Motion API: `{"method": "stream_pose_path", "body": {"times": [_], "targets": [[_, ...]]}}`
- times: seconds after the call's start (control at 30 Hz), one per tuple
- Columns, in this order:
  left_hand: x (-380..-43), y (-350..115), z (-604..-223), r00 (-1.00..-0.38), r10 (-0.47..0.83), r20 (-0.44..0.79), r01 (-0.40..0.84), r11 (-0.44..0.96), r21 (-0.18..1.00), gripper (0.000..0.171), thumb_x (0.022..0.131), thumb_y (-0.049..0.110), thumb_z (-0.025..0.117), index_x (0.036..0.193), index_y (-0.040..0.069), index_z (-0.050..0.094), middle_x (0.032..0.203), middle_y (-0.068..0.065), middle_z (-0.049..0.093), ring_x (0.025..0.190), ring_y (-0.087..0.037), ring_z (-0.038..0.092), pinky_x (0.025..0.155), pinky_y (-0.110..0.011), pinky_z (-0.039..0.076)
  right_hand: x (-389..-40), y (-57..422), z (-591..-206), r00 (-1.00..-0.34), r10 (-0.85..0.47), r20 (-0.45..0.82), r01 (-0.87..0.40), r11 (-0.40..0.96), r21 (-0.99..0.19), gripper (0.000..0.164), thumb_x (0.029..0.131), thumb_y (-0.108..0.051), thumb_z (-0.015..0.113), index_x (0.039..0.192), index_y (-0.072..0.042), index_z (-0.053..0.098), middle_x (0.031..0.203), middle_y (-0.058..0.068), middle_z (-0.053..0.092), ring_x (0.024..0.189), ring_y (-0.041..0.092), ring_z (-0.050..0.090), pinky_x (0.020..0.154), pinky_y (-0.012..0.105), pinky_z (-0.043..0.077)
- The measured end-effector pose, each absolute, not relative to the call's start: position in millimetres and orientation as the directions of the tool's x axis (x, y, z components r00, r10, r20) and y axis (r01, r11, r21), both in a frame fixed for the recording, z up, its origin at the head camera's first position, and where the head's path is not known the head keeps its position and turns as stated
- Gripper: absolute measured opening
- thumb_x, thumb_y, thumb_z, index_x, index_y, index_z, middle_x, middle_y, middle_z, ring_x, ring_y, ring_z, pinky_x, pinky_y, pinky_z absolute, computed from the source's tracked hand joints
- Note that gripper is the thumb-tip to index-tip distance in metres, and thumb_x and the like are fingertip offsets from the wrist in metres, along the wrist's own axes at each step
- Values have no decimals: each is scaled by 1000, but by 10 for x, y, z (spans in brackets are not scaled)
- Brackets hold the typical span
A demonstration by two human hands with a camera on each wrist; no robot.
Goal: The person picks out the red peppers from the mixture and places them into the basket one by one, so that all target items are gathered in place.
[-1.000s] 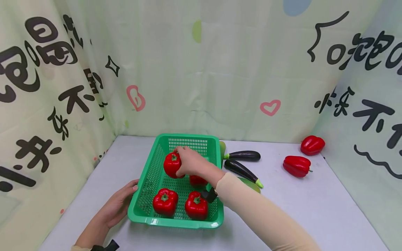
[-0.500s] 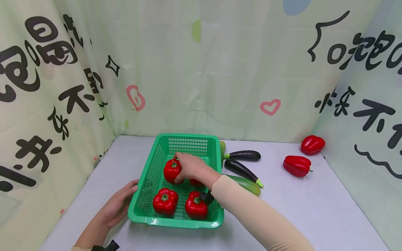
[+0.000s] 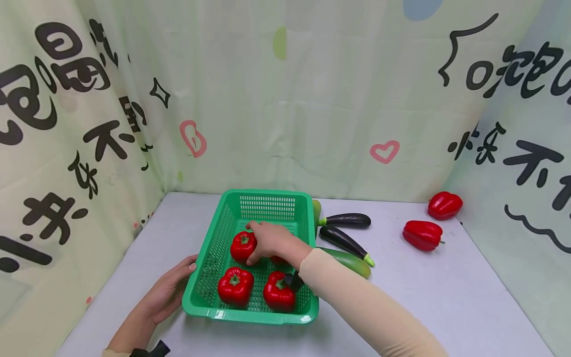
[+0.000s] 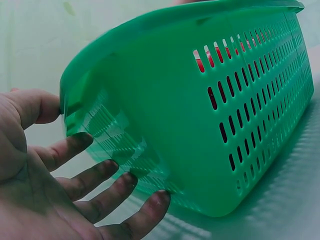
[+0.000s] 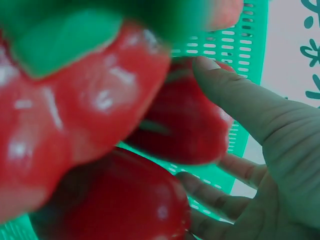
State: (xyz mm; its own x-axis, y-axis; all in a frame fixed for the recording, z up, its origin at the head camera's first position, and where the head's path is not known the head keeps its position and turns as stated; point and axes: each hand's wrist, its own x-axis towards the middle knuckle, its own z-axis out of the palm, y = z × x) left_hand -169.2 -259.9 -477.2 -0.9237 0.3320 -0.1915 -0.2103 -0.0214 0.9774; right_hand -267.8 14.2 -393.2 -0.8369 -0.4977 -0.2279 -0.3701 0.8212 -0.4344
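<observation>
A green plastic basket [image 3: 250, 317] holds several red bell peppers. My right hand [image 3: 272, 242] reaches inside and grips one bell pepper [image 3: 241, 247] left of the middle, thumb on the near side. In the right wrist view, its thumb [image 5: 227, 92] lies over a pepper, fingers reaching beneath. Two more peppers, the front-left one [image 3: 235, 287] and the front-right one [image 3: 277, 293], stand stem up. Another is mostly covered by my right hand. My left hand [image 3: 168, 286] touches the basket's left side, its fingers fairly straight; its thumb [image 4: 42, 107] meets the rim in the left wrist view.
Right of the basket lie two dark eggplants, one behind [image 3: 350, 220] and one nearer [image 3: 343, 242], and a green zucchini [image 3: 350, 262]. Farther right are two loose red peppers [image 3: 421, 235] [image 3: 444, 205]. Printed curtains [image 3: 285, 124] stand around the white table [image 3: 401, 287].
My right hand has moved slightly down and toward the basket's near end, lowering the bell pepper with it. My left hand and the basket have hardly moved.
</observation>
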Motion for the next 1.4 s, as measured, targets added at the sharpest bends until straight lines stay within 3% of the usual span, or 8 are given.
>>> {"method": "stream_pose_path", "body": {"times": [0.57, 0.93, 1.4], "targets": [[-1698, -2591, -4764, -923, 321, -214, -233, -22, 972, 51, 113, 36, 39, 155, 7, 35, 138, 4, 50, 122, -10, 55, 100, -28, 51, -2684, 215, -3766, -840, -512, -182, -423, 826, -373, 70, 87, -40, 81, 148, -20, 53, 142, 8, 60, 125, 25, 57, 103, 47, 51], [-1672, -2587, -4788, -920, 319, -229, -249, -22, 968, 49, 112, 38, 40, 153, 12, 39, 140, 6, 48, 124, -8, 53, 102, -27, 50, -2779, 461, -3675, -863, -488, -128, -422, 837, -349, 60, 93, -43, 74, 144, -16, 57, 138, 9, 62, 122, 24, 60, 103, 45, 50], [-1678, -2580, -4745, -919, 319, -231, -247, -10, 969, 44, 113, 37, 39, 151, 15, 42, 137, 7, 50, 122, -9, 54, 100, -28, 50, -2861, 1045, -3652, -896, -443, 25, -419, 827, -374, 46, 100, -31, 66, 141, -11, 58, 138, 15, 61, 119, 30, 63, 100, 47, 52]]}}
